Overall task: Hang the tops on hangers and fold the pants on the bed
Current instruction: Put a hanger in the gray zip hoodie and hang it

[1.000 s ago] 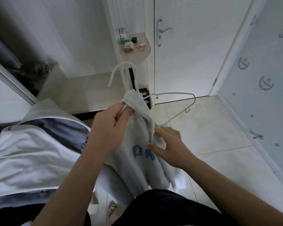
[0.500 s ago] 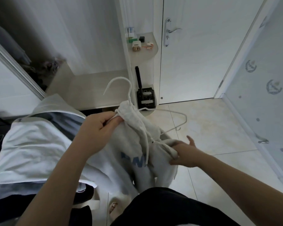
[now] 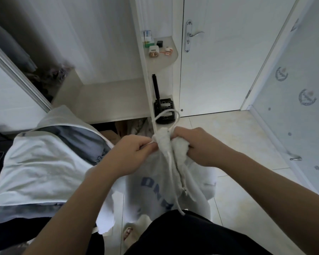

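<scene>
Fingers [image 3: 180, 134] of left hand [image 3: 134, 152] and right hand [image 3: 199, 144] grip the grey top [image 3: 155, 186]; its hanger [image 3: 174, 115] seems inside.

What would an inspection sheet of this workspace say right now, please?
Surface: bed with white and grey bedding, at the left.
Job's things: grey top with blue letters, bunched at the neck; white hanger, only its hook showing.
Clutter: small items on the corner shelf; black object lower down.
Hands: left hand and right hand both grip the top near the hook.
Cables: nothing seen.
Surroundings: closed white door, tiled floor.
</scene>
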`<state>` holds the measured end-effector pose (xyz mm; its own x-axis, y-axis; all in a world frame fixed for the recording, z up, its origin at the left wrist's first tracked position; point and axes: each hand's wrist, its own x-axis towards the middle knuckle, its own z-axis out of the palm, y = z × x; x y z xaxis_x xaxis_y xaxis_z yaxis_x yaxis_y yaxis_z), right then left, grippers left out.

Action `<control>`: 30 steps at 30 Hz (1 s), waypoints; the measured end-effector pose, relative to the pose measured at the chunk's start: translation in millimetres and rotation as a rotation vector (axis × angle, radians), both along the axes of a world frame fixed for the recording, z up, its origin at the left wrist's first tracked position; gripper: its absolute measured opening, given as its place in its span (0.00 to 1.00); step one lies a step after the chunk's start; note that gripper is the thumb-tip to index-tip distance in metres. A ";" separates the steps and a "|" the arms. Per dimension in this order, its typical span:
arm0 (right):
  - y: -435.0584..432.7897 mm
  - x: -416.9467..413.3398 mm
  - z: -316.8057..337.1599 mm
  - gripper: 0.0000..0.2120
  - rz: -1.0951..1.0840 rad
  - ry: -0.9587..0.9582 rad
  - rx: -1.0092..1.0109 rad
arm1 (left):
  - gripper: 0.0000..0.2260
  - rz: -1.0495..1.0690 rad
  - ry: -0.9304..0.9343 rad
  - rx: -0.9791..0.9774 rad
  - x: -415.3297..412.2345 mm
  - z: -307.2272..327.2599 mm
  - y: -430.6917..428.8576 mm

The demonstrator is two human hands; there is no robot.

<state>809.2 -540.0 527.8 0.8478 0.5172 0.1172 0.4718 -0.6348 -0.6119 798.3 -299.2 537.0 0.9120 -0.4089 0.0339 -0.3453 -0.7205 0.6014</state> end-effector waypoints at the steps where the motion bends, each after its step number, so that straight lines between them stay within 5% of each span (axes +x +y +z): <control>1: 6.9 -2.6 7.3 0.12 0.007 0.005 0.034 | 0.21 -0.006 0.003 -0.004 0.4 -1.2 -3.7; 8: -3.0 2.2 24.7 0.11 0.103 0.327 0.301 | 0.19 -0.008 -0.003 -0.102 7.8 3.0 10.0; 12: -48.0 9.7 37.8 0.28 0.110 0.539 0.220 | 0.17 0.227 -0.079 -0.084 22.7 -1.4 47.8; 14: -58.0 8.8 43.0 0.28 0.162 0.625 0.121 | 0.17 0.266 -0.106 -0.050 25.7 -5.7 50.8; 17: -43.6 10.6 38.8 0.15 0.120 0.520 0.044 | 0.17 0.247 -0.142 -0.069 27.3 -6.8 33.2; 23: -26.2 23.9 44.0 0.21 -0.001 0.249 -0.030 | 0.15 0.282 -0.219 -0.102 32.6 -3.8 17.5; 30: -14.5 33.0 54.9 0.21 -0.002 0.307 0.016 | 0.16 0.348 -0.292 -0.121 36.1 1.3 17.1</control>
<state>842.2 -554.5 582.7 0.8460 0.5154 -0.1367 0.2619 -0.6250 -0.7354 834.4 -282.1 538.3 0.9395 -0.0574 0.3378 -0.2626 -0.7539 0.6022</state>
